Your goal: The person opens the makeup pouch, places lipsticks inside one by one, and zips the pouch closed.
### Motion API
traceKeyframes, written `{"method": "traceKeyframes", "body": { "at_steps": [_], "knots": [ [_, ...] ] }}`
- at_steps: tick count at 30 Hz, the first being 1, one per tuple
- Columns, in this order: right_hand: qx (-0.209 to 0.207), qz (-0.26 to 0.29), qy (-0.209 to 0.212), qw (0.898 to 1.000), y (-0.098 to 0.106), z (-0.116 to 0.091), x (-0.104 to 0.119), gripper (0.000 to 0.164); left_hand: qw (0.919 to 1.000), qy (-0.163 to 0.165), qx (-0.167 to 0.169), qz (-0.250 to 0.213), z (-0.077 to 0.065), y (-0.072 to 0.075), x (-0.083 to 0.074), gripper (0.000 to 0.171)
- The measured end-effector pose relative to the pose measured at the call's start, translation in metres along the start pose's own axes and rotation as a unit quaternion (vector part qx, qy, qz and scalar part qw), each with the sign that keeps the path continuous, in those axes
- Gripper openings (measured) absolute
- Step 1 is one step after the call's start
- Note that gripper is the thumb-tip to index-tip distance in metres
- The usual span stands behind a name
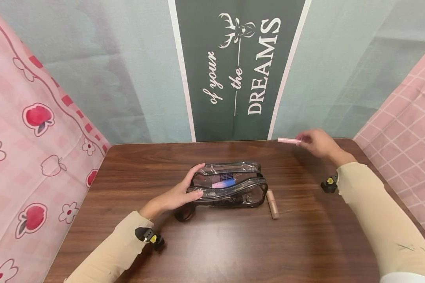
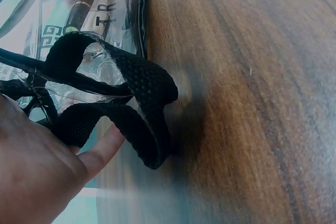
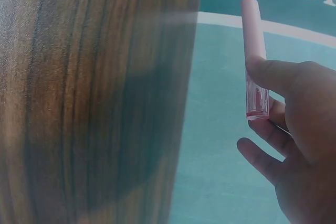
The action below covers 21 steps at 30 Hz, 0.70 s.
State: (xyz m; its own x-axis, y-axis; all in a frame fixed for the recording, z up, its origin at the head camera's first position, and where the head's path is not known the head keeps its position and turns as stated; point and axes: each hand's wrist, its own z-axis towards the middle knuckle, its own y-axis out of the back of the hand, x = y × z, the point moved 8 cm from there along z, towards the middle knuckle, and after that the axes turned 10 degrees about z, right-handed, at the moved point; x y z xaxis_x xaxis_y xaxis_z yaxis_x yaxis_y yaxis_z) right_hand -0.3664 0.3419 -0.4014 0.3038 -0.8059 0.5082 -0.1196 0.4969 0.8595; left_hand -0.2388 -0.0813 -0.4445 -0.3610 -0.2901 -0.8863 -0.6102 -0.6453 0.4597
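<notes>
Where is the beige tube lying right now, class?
In the head view, the beige tube lies on the table, just right of the clear pouch.

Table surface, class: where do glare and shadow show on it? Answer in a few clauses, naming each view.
Head view: a bright, soft-edged glare on the table, on the near side of the clear bag; left wrist view: a soft shadow beside the black strap, paler sheen towards the lower right; right wrist view: a broad, blurry-edged shadow.

Glossy plastic pouch [image 1: 242, 186] (rough woven strap [image 2: 142, 74]).
</notes>
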Motion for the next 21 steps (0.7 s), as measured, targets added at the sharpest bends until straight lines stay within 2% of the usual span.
{"method": "traceKeyframes", "body": {
  "at_steps": [5,11,21],
  "knots": [
    [-0.014,-0.006,0.027,1.000,0.010,-0.001,0.016,0.016,1.0000,-0.001,0.001,0.000,0.001,0.000,0.002,0.085],
    [-0.032,-0.024,0.076,0.996,0.025,0.000,0.046,0.012,1.0000,-0.006,0.001,-0.004,0.001,0.001,0.000,0.084],
    [-0.019,-0.044,0.099,0.994,0.035,-0.002,0.080,0.010,0.9999,-0.013,-0.003,0.002,0.001,0.002,-0.002,0.083]
  ]
}}
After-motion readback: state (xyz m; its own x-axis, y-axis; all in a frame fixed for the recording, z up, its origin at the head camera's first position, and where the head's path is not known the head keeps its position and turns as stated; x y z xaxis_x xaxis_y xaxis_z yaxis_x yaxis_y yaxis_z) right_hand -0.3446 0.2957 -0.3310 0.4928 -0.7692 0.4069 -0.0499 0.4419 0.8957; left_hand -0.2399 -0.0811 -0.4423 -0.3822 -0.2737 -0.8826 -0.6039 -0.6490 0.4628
